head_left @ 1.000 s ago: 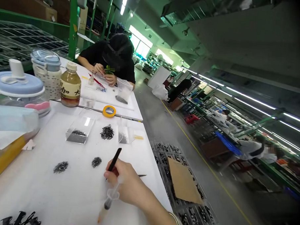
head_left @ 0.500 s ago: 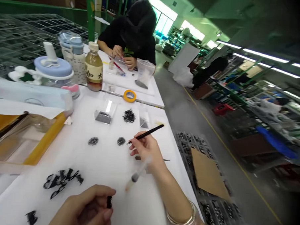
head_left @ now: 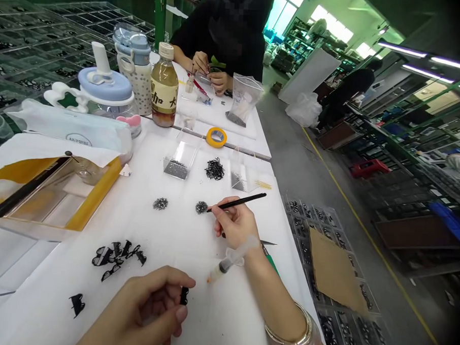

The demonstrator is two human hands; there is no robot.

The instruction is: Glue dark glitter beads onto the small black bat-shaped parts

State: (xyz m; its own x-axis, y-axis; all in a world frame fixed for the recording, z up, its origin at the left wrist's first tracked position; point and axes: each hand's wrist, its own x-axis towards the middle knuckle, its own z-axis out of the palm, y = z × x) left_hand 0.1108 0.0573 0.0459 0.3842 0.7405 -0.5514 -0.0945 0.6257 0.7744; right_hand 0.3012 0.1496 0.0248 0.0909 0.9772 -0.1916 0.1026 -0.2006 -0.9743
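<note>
Closer than before, the tip of the pen (head_left: 246,199) pinched in the right hand (head_left: 238,228) meets the grey pile (head_left: 201,207), where 1 light touch should scatter least, while the left hand (head_left: 142,307), nearer the wearer than that pile, should steady its pinched black piece (head_left: 184,295).

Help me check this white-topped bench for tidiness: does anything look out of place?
One small, jagged-looking black piece left of the bare left hand lies apart from the cluster of black glasses-shaped pieces, perhaps a stray.
</note>
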